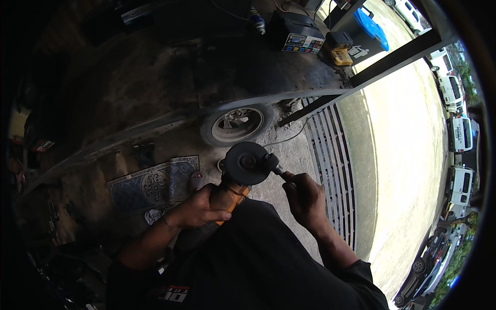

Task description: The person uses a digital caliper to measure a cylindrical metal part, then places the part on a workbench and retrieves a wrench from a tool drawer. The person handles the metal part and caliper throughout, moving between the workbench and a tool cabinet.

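My left hand (199, 209) is closed round the orange-and-black body of an angle grinder (235, 200), held in front of my torso. Its dark round disc (238, 168) faces up toward me; whether it spins I cannot tell. In my right hand (306, 199) I grip the shank of a dark metal part (270, 161) with a rounded head. That head lies at the right rim of the disc, touching it or very close. My right fingers are wrapped round the shank's lower end, so part of it is hidden.
A dark workbench (155, 77) stretches ahead, carrying a boxy black unit (302, 42) and a yellow-and-black tool (341, 49). Beneath its edge lies a wheel (237, 124). A patterned mat (150, 186) is at left, a floor grate (338, 170) at right.
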Demonstrator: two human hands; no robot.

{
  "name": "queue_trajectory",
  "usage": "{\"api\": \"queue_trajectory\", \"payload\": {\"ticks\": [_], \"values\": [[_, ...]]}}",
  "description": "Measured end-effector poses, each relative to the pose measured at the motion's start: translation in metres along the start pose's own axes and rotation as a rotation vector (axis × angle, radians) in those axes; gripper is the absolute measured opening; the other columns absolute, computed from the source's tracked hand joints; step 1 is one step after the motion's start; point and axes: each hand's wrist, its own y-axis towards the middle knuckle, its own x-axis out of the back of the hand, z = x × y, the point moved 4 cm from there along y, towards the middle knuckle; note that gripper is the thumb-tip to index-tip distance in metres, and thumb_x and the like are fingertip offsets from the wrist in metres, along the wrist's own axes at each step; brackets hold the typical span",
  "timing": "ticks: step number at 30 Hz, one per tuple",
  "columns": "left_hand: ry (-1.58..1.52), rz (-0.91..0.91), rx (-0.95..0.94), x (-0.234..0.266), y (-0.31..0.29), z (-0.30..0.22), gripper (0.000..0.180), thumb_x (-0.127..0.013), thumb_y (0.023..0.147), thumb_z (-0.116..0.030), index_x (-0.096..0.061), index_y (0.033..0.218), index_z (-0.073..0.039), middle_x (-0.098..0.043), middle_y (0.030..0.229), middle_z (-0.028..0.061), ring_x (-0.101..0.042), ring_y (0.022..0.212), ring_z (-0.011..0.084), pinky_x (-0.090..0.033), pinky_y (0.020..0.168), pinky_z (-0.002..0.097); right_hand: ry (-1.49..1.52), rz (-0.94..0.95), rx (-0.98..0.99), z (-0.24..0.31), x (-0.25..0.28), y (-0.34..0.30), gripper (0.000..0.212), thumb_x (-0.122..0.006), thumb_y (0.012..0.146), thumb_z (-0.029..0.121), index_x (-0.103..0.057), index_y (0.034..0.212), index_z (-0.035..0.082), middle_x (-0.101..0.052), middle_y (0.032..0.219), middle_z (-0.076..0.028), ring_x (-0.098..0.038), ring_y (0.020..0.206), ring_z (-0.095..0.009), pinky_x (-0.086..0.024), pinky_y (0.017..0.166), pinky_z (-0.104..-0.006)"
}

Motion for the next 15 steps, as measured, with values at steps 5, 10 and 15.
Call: {"api": "queue_trajectory", "payload": {"ticks": [5, 10, 15], "values": [[0.089, -0.020, 0.011, 0.0023, 0.0000, 0.0008, 0.079, -0.086, 0.084, -0.029, -0.040, 0.135, 0.011, -0.058, 0.125, 0.0152, -0.059, 0.118, 0.0204, -0.049, 0.102, 0.0352, -0.021, 0.011, 0.011, -0.0002, -0.0011, -0.0003, 0.014, -0.071, 0.091, 0.003, -0.061, 0.100, -0.002, -0.076, 0.101, -0.020, -0.076, 0.086, -0.031, -0.059, 0.069, -0.0365], [0.023, -0.012, -0.002, 0.0001, -0.0020, 0.0017, 0.078, -0.085, 0.084, -0.031, -0.042, 0.133, 0.011, -0.059, 0.124, 0.0153, -0.060, 0.117, 0.0204, -0.049, 0.102, 0.0350, -0.031, 0.034, -0.003, -0.0001, -0.0020, 0.0009, 0.015, -0.072, 0.089, 0.001, -0.062, 0.098, -0.002, -0.076, 0.101, -0.020, -0.076, 0.087, -0.031, -0.059, 0.071, -0.0366], [0.039, -0.015, -0.002, 0.0011, -0.0024, 0.0070, 0.077, -0.085, 0.084, -0.031, -0.043, 0.132, 0.010, -0.060, 0.123, 0.0147, -0.060, 0.116, 0.0195, -0.049, 0.102, 0.0349, -0.028, 0.015, 0.006, 0.0010, -0.0042, 0.0007, 0.014, -0.073, 0.088, 0.002, -0.064, 0.098, 0.001, -0.074, 0.094, -0.016, -0.074, 0.081, -0.032, -0.057, 0.067, -0.0382]]}}
